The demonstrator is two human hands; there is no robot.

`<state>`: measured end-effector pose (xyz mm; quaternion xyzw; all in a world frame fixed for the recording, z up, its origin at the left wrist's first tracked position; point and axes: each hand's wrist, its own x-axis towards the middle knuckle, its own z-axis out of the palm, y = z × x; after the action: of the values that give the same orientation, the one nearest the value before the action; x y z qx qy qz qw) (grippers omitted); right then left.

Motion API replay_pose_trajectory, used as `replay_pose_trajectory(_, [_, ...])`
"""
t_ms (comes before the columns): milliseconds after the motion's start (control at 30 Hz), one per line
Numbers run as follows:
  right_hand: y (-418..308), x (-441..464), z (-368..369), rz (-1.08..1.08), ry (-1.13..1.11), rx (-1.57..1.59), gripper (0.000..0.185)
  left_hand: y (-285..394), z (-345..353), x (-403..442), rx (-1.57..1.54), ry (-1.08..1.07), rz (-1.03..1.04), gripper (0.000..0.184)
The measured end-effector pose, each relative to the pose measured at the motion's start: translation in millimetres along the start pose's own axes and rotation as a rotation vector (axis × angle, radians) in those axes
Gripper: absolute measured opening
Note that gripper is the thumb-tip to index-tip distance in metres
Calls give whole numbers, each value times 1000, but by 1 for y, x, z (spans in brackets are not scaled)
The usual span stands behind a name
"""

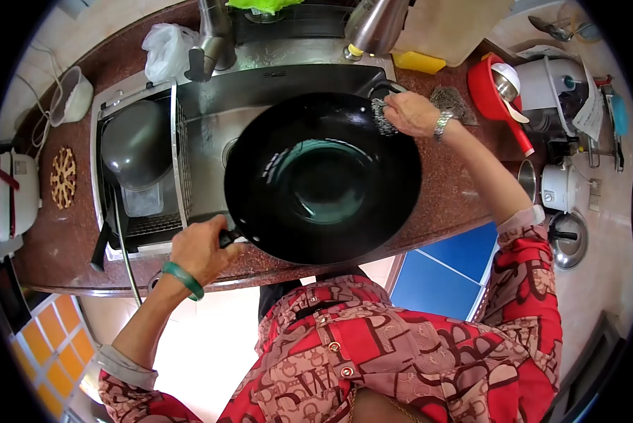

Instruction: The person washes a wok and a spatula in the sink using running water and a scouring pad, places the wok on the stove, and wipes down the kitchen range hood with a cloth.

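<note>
A large black wok (295, 225) lies tilted over the sink and the counter's front edge, with a little liquid or a shiny reflection in its bottom. My left hand (201, 249), with a green bangle at the wrist, is closed around the wok's near-left handle (228, 236). At the far right rim, my right hand (411, 114) grips a steel wool scrubber (382, 117) and presses it against the wok's inner wall. Beside that hand is the wok's other handle (385, 87). My right fingertips are partly hidden.
A dish rack (182, 158) with a dark bowl (137, 148) fills the left of the sink (214, 116). The faucet (214, 42) rises behind. To the right stand a red pan (484, 88), another scouring pad (451, 102) and a yellow item (419, 62).
</note>
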<state>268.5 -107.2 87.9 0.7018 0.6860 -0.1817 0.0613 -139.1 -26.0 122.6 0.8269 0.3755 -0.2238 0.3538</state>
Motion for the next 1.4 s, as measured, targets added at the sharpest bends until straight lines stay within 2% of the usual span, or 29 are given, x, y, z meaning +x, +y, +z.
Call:
replay_pose_trajectory(67, [0,4,19,20,55,30,27,-8,3,3,68,196,-9,31])
replay_pose_trajectory(133, [-3,7,30,-18,226,51,20,-9,-2,2,107,228,-24,30])
replay_pose_trajectory(233, [-14,7,30,94,295,151,19,-9,-8,2,190,304,-33,29])
replay_pose_trajectory(333, [-10,14,39,106,348,178,19,-10,-8,7,144,475,16,29])
replay_pose_trajectory(567, [-3,24,48,197,368,208,21,-8,4,25,171,532,-24,29])
replay_pose_trajectory(633, [-4,24,43,149,346,202,21,-7,8,26,160,570,-6,29])
replay_pose_trajectory(667, [-10,20,43,78,447,141,19,-5,8,26,160,568,-4,29])
replay_pose_trajectory(767, [-55,4,16,121,494,14,17,0,13,23,170,600,10,29])
replay_pose_trajectory(800, [-64,0,10,18,485,-45,17,1,14,22,205,592,16,28])
replay_pose_trajectory(833, [-62,5,27,-46,533,-65,22,3,14,21,241,588,21,28])
replay_pose_trajectory(900, [-74,5,42,-27,390,-109,29,5,14,20,294,586,26,28])
replay_pose_trajectory(933, [-86,11,45,-85,420,-41,34,6,14,20,287,577,13,28])
replay_pose_trajectory(967, [-94,16,44,-137,349,61,38,7,13,19,282,565,2,28])
replay_pose_trajectory(1033, [-138,38,13,-186,588,290,47,8,13,19,249,556,8,28])
replay_pose_trajectory(1100, [-161,78,-1,-177,706,438,53,6,15,18,249,559,15,29])
replay_pose_trajectory(1167, [-187,115,-20,-236,959,504,51,5,17,18,271,582,46,28])
replay_pose_trajectory(1233, [-205,146,-30,-245,1018,554,39,7,18,17,309,626,68,28])
replay_pose_trajectory(1300, [-217,156,-39,-119,749,535,23,9,18,16,334,640,91,28])
replay_pose_trajectory(1333, [-218,163,-36,-178,928,613,13,11,18,15,348,650,91,27])
replay_pose_trajectory(1400, [-215,167,-33,-149,923,582,12,12,19,13,369,671,107,26])
